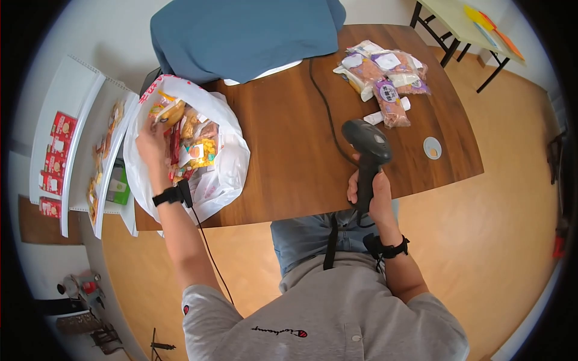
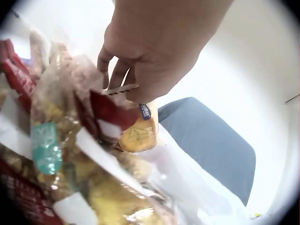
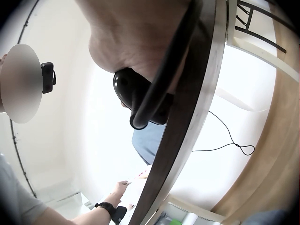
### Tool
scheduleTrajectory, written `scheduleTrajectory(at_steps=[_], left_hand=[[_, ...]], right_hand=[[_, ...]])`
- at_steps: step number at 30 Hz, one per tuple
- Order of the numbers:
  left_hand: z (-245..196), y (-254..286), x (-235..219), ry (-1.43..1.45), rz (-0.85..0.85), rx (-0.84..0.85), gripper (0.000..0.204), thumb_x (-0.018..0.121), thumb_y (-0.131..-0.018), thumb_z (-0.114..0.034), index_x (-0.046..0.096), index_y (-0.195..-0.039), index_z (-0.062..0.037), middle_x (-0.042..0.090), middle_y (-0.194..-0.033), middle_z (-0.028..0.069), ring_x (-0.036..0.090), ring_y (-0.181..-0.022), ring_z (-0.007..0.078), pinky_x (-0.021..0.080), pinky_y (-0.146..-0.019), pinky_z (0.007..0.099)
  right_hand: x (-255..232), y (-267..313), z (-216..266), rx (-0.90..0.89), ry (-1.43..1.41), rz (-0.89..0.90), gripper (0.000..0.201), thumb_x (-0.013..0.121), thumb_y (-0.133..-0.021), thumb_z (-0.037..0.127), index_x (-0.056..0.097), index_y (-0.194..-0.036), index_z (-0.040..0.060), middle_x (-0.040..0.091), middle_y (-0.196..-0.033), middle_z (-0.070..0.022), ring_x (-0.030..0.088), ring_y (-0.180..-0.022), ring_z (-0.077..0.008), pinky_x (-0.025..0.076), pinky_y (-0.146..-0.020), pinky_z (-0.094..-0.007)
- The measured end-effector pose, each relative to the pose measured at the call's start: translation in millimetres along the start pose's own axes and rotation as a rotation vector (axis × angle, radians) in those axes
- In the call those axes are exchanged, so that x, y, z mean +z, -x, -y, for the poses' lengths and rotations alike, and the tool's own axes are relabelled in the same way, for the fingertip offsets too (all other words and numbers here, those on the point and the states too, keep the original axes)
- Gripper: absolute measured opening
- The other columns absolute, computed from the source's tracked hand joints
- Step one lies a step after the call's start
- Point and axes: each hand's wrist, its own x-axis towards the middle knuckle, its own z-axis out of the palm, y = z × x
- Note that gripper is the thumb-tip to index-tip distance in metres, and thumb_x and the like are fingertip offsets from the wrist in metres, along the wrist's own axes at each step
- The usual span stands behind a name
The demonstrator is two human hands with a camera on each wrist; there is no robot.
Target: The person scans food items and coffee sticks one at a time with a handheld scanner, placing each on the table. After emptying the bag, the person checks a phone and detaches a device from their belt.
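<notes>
My left hand (image 1: 150,144) is inside a white plastic bag (image 1: 232,144) full of packaged snacks. Its fingers pinch the edge of a yellow-orange snack pack (image 1: 173,112), which bears a small dark blue label in the left wrist view. Beside it lie a red packet (image 2: 110,112) and a clear pack of yellow pieces (image 1: 205,153). My right hand (image 1: 376,195) grips the handle of a black barcode scanner (image 1: 367,141) above the table's front edge, its head pointing away from me. In the right wrist view my hand and the cable hide much of the scanner.
Several snack packs (image 1: 391,69) are heaped at the back right of the wooden table (image 1: 283,150), near a round white disc (image 1: 431,148). A blue cloth (image 1: 247,39) covers something at the back. The scanner's cable (image 1: 325,96) crosses the tabletop. Shelves (image 1: 87,102) stand left.
</notes>
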Motion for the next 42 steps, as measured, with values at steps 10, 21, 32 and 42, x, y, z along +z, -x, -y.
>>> scheduleTrajectory(at_steps=[10,21,32,42], left_hand=[[-60.6,30.1,-6.0,0.695,-0.117,0.344,0.027,0.051,-0.076,0.015,0.066,-0.091,-0.0009,0.059,-0.082,0.0041,0.060,-0.088,0.0156,0.045,-0.087,0.0262],[-191.9,96.1,44.5,1.560,0.807,-0.141,0.025,0.051,-0.100,-0.024,0.061,-0.101,-0.0010,0.065,-0.101,0.0071,0.064,-0.084,0.0137,0.055,-0.071,0.0273],[-221.5,153.1,62.7,1.424,0.445,0.066,0.019,0.074,-0.084,0.004,0.061,-0.097,0.0007,0.067,-0.092,0.0068,0.065,-0.078,0.0109,0.053,-0.070,0.0206],[-226.5,156.2,62.9,1.430,0.516,0.059,0.017,0.072,-0.085,0.003,0.061,-0.098,-0.0003,0.066,-0.097,0.0066,0.065,-0.083,0.0112,0.056,-0.073,0.0226]], right_hand=[[0.2,-0.5,3.1,0.029,0.010,0.025,0.079,0.037,-0.096,0.065,0.038,-0.140,-0.0004,0.053,-0.075,-0.0074,0.053,-0.058,-0.0114,0.044,-0.057,-0.0258],[-2.2,-1.6,4.6,0.006,-0.007,0.086,0.064,0.043,-0.098,0.060,0.044,-0.128,0.0027,0.054,-0.080,-0.0044,0.053,-0.062,-0.0092,0.043,-0.056,-0.0231],[-2.3,-5.2,3.3,-0.009,-0.082,0.070,0.078,0.039,-0.094,0.068,0.040,-0.137,0.0025,0.055,-0.075,-0.0064,0.052,-0.059,-0.0096,0.043,-0.056,-0.0238],[-1.4,-4.0,2.7,-0.018,-0.106,0.058,0.072,0.038,-0.097,0.063,0.041,-0.137,0.0035,0.054,-0.077,-0.0059,0.052,-0.061,-0.0088,0.043,-0.058,-0.0232]])
